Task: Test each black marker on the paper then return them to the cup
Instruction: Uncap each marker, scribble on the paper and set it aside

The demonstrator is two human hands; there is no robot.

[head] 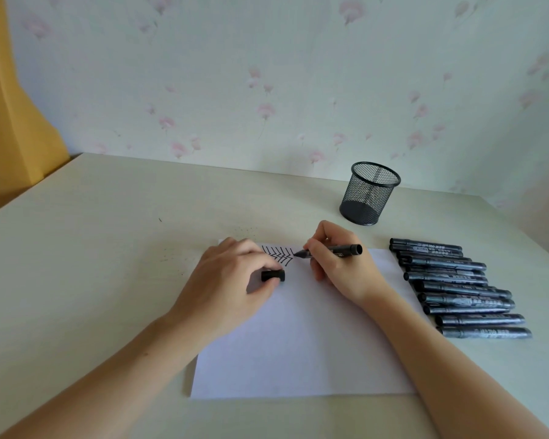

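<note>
1. A white sheet of paper (298, 337) lies on the pale table (92, 248), filling the lower middle of the frame.
2. The right hand (336, 267), just right of centre, pinches an uncapped black marker (339, 250) between thumb and curled fingers. The marker lies nearly level, its back end pointing right and its tip pointing left, at the paper's upper edge.
3. The tip sits just beside a cluster of black zigzag strokes (278, 255) drawn near the top of the sheet; whether it touches the paper cannot be told.
4. The left hand (232, 280), left of centre, rests on the paper's upper left part with its fingers curled round a short black cap (273, 275), which lies sideways between thumb and fingertips.
5. A row of capped black markers (457, 286) lies on the table at the right of the frame, just beside the paper's right edge, stacked side by side from the middle right down toward the lower right, all roughly level.
6. A black mesh cup (370, 193) stands upright above the right hand, near the table's far edge, apart from the paper; no marker shows inside it.
7. Floral wallpaper (267, 74) fills the upper frame, with a yellow curtain (10, 115) at the upper left.
</note>
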